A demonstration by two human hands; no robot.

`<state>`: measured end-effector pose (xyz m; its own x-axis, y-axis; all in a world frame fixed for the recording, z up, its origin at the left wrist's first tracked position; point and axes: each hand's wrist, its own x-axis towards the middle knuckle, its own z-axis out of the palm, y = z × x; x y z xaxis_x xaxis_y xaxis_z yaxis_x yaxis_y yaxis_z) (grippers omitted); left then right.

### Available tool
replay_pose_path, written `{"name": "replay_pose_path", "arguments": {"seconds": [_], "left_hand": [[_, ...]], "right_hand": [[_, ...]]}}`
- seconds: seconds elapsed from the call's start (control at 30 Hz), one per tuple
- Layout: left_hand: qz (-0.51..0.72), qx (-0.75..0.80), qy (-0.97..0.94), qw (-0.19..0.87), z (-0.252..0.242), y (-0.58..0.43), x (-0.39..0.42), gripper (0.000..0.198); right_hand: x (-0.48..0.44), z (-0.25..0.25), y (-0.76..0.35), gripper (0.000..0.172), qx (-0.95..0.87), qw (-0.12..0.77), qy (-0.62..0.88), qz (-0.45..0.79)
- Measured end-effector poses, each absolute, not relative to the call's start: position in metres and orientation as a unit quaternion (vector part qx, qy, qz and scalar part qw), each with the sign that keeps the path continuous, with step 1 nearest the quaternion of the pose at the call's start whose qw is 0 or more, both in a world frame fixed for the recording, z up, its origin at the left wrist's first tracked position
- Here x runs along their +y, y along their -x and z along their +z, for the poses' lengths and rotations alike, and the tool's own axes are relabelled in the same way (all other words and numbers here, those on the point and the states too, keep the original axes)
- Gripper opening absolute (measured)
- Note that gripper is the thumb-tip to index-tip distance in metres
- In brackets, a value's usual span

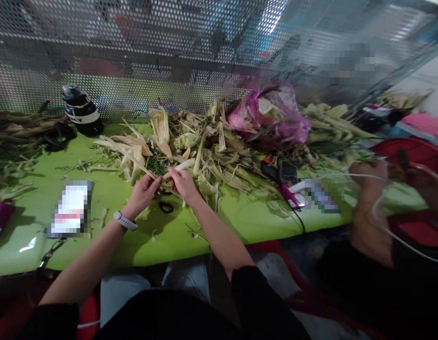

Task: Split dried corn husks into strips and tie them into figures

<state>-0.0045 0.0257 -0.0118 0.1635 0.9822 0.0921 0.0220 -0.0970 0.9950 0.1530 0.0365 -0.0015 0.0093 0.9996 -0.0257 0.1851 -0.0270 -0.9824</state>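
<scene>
My left hand is closed in a pinch on a pale corn husk strip, which sticks out up and to the left. Close beside it, my right hand has its fingers closed round a pale husk piece that points up to the right. Both hands are nearly together over the green table. Dry husks are heaped just beyond them. Dark scissors lie partly under my hands, with a black handle loop showing. Thin green shreds lie behind my fingers.
At the left are a phone and a dark bottle. A pink plastic bag stands behind the husks. Another phone, a pink device and a cable lie right, near another person's arm. A perforated metal panel borders the back.
</scene>
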Motion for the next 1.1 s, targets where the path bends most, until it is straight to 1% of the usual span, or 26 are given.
{"name": "replay_pose_path", "arguments": {"seconds": [0.07,0.17,0.23,0.3,0.37,0.47,0.53,0.67,0.77,0.87,0.97,1.03,1.1], "left_hand": [[0.462,0.450,-0.563,0.517,-0.009,0.006,0.026,0.034],[0.453,0.447,-0.562,0.528,-0.005,0.007,0.024,0.034],[0.451,0.436,-0.590,0.508,-0.005,0.007,0.022,0.031],[0.444,0.424,-0.630,0.477,-0.007,0.008,0.020,0.025],[0.437,0.416,-0.660,0.447,-0.011,0.007,0.019,0.019],[0.422,0.422,-0.687,0.415,-0.014,0.004,0.018,0.013],[0.406,0.421,-0.694,0.420,-0.014,0.001,0.019,0.013],[0.384,0.382,-0.695,0.473,-0.012,-0.001,0.019,0.013],[0.380,0.386,-0.678,0.498,-0.008,0.002,0.019,0.019],[0.373,0.418,-0.596,0.575,-0.002,0.008,0.020,0.031],[0.379,0.431,-0.487,0.658,0.003,0.012,0.022,0.039],[0.387,0.419,-0.449,0.688,0.004,0.013,0.024,0.040],[0.395,0.417,-0.448,0.685,0.003,0.013,0.025,0.042]], "right_hand": [[0.034,0.011,-0.163,0.057,-0.560,0.440,0.579,0.398],[0.026,0.029,-0.176,0.053,-0.555,0.511,0.604,0.258],[0.021,0.035,-0.177,0.045,-0.585,0.542,0.573,0.188],[0.020,0.033,-0.172,0.033,-0.667,0.530,0.503,0.144],[0.021,0.026,-0.163,0.027,-0.754,0.486,0.425,0.120],[0.023,0.014,-0.151,0.018,-0.807,0.442,0.375,0.114],[0.024,0.008,-0.146,0.019,-0.815,0.429,0.367,0.134],[0.023,0.007,-0.143,0.019,-0.818,0.422,0.343,0.187],[0.022,0.013,-0.150,0.021,-0.795,0.431,0.366,0.217],[0.027,0.021,-0.163,0.029,-0.775,0.424,0.417,0.213],[0.033,0.022,-0.173,0.033,-0.784,0.402,0.429,0.202],[0.035,0.021,-0.175,0.032,-0.785,0.403,0.426,0.200],[0.036,0.018,-0.173,0.028,-0.778,0.410,0.426,0.212]]}}
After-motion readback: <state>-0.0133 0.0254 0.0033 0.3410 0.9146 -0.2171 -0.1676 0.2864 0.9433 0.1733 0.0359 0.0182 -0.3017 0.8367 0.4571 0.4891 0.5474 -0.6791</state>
